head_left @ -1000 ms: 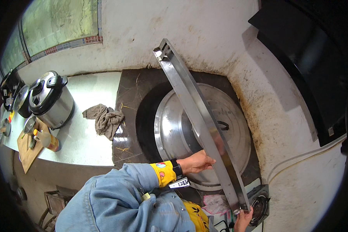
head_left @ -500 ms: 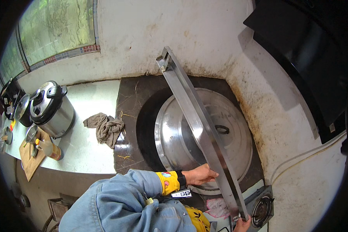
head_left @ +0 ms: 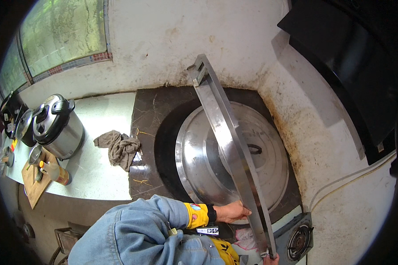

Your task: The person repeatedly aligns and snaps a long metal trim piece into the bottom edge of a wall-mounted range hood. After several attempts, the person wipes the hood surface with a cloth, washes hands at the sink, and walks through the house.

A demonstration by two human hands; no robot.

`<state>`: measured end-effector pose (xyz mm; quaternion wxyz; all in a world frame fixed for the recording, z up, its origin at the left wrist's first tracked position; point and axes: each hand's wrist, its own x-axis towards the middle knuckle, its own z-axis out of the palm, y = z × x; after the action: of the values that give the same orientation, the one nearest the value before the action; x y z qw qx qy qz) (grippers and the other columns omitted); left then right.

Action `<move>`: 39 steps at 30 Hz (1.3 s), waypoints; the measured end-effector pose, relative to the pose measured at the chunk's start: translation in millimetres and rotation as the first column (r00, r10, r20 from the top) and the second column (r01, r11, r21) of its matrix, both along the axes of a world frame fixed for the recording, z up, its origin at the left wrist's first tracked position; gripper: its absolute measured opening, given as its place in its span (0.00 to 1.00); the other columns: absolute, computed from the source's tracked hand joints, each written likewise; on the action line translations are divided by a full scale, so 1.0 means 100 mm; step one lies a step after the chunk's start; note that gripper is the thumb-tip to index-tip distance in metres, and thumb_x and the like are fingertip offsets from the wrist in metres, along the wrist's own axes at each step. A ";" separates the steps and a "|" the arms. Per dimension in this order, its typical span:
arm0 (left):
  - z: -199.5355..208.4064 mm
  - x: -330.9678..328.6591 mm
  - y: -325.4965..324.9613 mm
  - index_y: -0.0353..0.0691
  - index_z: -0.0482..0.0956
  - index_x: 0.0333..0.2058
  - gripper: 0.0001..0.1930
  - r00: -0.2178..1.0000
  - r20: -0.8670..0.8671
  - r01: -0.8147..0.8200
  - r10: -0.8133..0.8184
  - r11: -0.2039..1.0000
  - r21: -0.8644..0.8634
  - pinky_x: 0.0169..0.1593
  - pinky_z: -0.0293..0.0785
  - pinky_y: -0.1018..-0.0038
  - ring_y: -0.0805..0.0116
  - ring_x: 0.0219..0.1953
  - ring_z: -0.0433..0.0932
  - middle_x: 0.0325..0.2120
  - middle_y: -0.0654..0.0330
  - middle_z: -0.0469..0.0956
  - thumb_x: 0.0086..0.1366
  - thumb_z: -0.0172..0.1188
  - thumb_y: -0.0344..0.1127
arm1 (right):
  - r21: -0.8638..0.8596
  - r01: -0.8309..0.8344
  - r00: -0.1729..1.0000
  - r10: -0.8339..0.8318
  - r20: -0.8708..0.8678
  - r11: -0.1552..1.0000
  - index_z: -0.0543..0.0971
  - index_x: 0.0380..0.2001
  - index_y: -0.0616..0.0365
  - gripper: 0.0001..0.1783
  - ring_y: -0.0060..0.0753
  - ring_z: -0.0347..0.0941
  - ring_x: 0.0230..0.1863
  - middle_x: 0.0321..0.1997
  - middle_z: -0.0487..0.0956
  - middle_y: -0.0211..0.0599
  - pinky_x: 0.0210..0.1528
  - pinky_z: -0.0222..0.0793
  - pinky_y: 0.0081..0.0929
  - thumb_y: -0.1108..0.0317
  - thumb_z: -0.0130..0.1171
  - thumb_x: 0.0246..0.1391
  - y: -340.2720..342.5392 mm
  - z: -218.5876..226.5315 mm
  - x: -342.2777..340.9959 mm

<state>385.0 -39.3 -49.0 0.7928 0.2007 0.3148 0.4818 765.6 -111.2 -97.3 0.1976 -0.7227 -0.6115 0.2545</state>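
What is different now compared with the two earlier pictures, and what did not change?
The long flat steel tray, held on edge, has tilted a little more upright over the big round steel lid. The left hand slid slightly down along its edge and still keeps its grip. The right hand stays at the lower end, mostly out of view. The grey rag and the silver pressure cooker did not move.

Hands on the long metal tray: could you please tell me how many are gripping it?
2: the left hand holds the tray at its side edge, and the right hand holds its near end, mostly cut off by the frame.
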 end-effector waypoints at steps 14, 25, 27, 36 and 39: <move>-0.18 0.17 0.06 0.38 0.70 0.44 0.13 0.996 -0.049 -0.066 0.076 0.980 0.188 0.43 0.72 0.76 0.69 0.40 0.73 0.37 0.63 0.74 0.59 0.51 0.22 | 0.158 -0.599 0.754 0.487 0.440 0.785 0.70 0.45 0.66 0.21 0.53 0.68 0.38 0.38 0.73 0.58 0.45 0.62 0.44 0.61 0.52 0.53 0.09 -0.47 0.48; -0.15 0.18 0.04 0.36 0.74 0.42 0.12 0.999 -0.052 -0.004 0.012 0.988 0.156 0.38 0.69 0.80 0.74 0.36 0.72 0.36 0.66 0.75 0.59 0.52 0.22 | 0.065 -0.044 0.999 0.046 -0.023 0.997 0.72 0.40 0.68 0.25 0.50 0.67 0.36 0.35 0.73 0.55 0.40 0.61 0.44 0.55 0.56 0.49 0.02 -0.47 0.34; -0.17 0.18 0.06 0.35 0.74 0.44 0.13 0.996 -0.085 0.024 -0.008 0.983 0.183 0.39 0.69 0.80 0.74 0.37 0.72 0.38 0.65 0.75 0.59 0.51 0.21 | 0.059 -0.016 1.000 0.017 -0.014 0.998 0.72 0.40 0.68 0.25 0.49 0.67 0.37 0.35 0.73 0.55 0.40 0.61 0.44 0.55 0.56 0.49 0.02 -0.52 0.36; -0.35 0.23 0.15 0.34 0.72 0.48 0.17 0.999 -0.042 0.034 -0.024 0.967 0.252 0.46 0.68 0.81 0.72 0.45 0.72 0.47 0.61 0.74 0.59 0.50 0.20 | -0.009 0.071 0.997 -0.071 0.037 0.997 0.72 0.40 0.69 0.27 0.48 0.69 0.37 0.35 0.75 0.53 0.39 0.62 0.44 0.54 0.57 0.48 0.05 -0.57 0.38; -0.32 0.21 0.13 0.33 0.73 0.46 0.15 0.998 -0.036 0.050 -0.044 0.984 0.170 0.43 0.70 0.81 0.72 0.42 0.72 0.43 0.62 0.75 0.60 0.52 0.21 | -0.014 0.058 0.997 -0.057 0.056 0.998 0.72 0.43 0.67 0.27 0.49 0.70 0.38 0.37 0.75 0.54 0.40 0.63 0.44 0.53 0.57 0.48 0.03 -0.61 0.43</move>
<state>406.1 -26.0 -80.6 0.7786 0.2829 0.2804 0.4849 808.9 -108.2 -158.1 0.1821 -0.7483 -0.5936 0.2335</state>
